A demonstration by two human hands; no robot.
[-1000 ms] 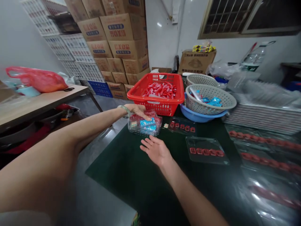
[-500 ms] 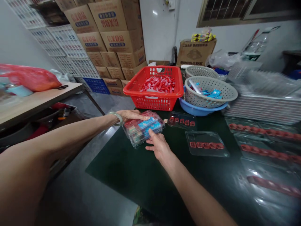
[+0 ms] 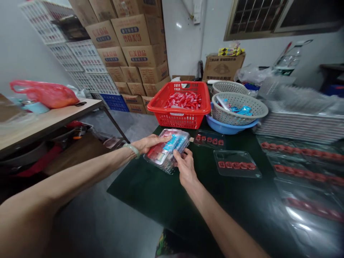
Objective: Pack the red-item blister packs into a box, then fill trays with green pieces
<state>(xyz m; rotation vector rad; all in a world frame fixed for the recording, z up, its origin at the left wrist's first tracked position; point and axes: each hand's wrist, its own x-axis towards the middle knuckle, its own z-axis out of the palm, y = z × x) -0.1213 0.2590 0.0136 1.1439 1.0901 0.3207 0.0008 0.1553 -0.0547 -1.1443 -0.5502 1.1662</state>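
Two grips are closed on one clear plastic box [image 3: 167,150] of wrapped sweets. It is clasped at its left end by the left grip [image 3: 146,143] and pinched at its near edge by the right grip [image 3: 185,168], so it is held tilted above the dark surface [image 3: 161,204]. Beyond the right grip, open trays [image 3: 236,164] are laid flat, and farther off a red basket [image 3: 177,114] is set.
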